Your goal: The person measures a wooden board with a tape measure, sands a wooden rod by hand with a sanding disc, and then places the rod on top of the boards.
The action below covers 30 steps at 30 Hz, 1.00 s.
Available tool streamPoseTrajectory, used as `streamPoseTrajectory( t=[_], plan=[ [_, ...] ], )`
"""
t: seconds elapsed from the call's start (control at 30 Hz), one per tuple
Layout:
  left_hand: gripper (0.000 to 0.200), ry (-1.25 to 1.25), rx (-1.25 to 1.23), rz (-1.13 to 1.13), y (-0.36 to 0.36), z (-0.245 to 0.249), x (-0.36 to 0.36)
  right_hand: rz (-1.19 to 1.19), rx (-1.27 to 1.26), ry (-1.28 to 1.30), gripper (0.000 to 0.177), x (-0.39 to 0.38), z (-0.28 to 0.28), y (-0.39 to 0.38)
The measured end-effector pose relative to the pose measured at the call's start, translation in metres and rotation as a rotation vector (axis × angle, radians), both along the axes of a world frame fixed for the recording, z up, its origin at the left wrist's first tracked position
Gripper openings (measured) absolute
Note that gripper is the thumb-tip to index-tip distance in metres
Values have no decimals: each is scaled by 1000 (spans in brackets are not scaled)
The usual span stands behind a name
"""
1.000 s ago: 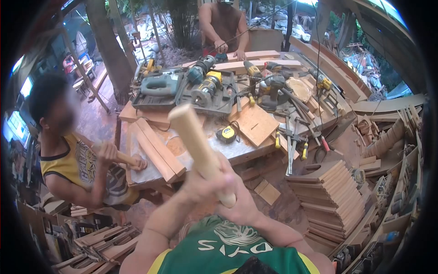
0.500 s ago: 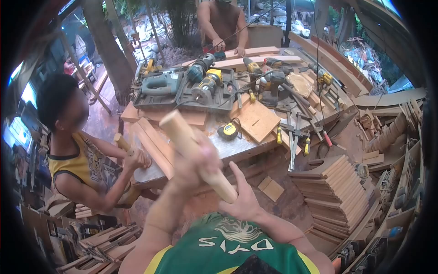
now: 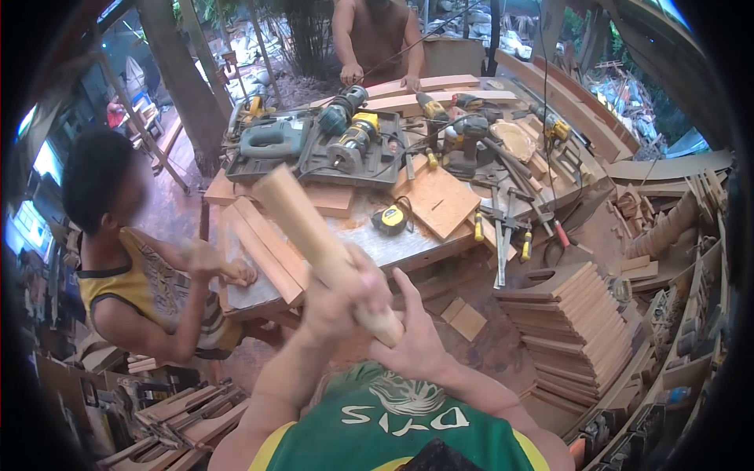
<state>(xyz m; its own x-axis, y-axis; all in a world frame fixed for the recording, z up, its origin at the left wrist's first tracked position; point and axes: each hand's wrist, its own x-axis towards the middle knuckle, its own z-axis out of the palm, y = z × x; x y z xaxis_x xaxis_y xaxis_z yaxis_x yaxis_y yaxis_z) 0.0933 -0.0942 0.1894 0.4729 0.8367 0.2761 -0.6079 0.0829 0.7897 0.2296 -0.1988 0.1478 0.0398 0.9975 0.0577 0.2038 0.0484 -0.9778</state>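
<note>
A pale round wooden rod (image 3: 294, 216) is held slantwise in front of my chest, its upper end pointing away to the left. My left hand (image 3: 345, 292) is closed around its lower half. A pinkish patch shows at those fingers, too blurred to identify. At the rod's near end, my right hand (image 3: 412, 334) cups the tip against its palm and thumb, with the index finger stretched upward. Just beyond, two long wooden strips (image 3: 263, 250) lie on the workbench (image 3: 369, 250), and a yellow tape measure (image 3: 390, 218) sits to their right.
At left, a co-worker in a yellow top (image 3: 149, 275) handles another piece at the bench edge. Another person (image 3: 377, 39) stands behind the bench. Power tools in a black case (image 3: 369, 169), drills and clamps (image 3: 506, 228) cover it. Stacked boards (image 3: 565, 337) stand at right.
My left hand has slid along the rod toward its near end, and the rod's upper end has shifted up and left. The co-worker at left has moved their hands.
</note>
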Motion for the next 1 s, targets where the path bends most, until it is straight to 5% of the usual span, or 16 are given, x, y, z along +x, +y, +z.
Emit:
streamPoseTrajectory(
  t=[0.17, 0.27, 0.33, 0.37, 0.4, 0.47, 0.53, 0.57, 0.67, 0.8, 0.87, 1.0],
  plan=[
    [23, -407, -133, 53, 28, 28, -23, 51, 4, -117, 110, 11, -24, -15],
    [22, -86, 29, 26, -2, -18, 9, 26, -33, -73, 108, 12, 4, -8],
    [22, -41, 4, -14, -14, -14, 17, 8, 167, -141, 106, 7, -4, -5],
    [21, -12, 5, -34, -16, -8, 16, 12, 61, -103, 104, 8, 3, -10],
    [22, -130, -51, -71, -8, 3, 3, 21, -52, -68, 103, 10, 7, -14],
    [22, -386, -145, -134, 23, 28, -29, 191, 230, -99, 96, 12, -32, -20],
    [21, -570, -93, -355, 26, 29, -24, 487, 123, 123, 85, 16, -41, -16],
    [20, -656, -84, -473, 24, 26, -20, 686, -134, 362, 79, 21, -41, -13],
    [11, -698, 331, -1005, 28, 24, 5, 716, -218, 409, 58, 31, -37, -6],
    [17, -390, -66, -311, 29, 5, -16, 433, 96, 82, 30, 32, -45, 3],
    [18, -184, -133, 102, 50, -20, 6, 66, 262, -335, 23, 44, -75, 31],
    [18, -77, -157, 540, 69, -49, 39, -375, 509, -670, 27, 48, -116, 70]
  ],
)
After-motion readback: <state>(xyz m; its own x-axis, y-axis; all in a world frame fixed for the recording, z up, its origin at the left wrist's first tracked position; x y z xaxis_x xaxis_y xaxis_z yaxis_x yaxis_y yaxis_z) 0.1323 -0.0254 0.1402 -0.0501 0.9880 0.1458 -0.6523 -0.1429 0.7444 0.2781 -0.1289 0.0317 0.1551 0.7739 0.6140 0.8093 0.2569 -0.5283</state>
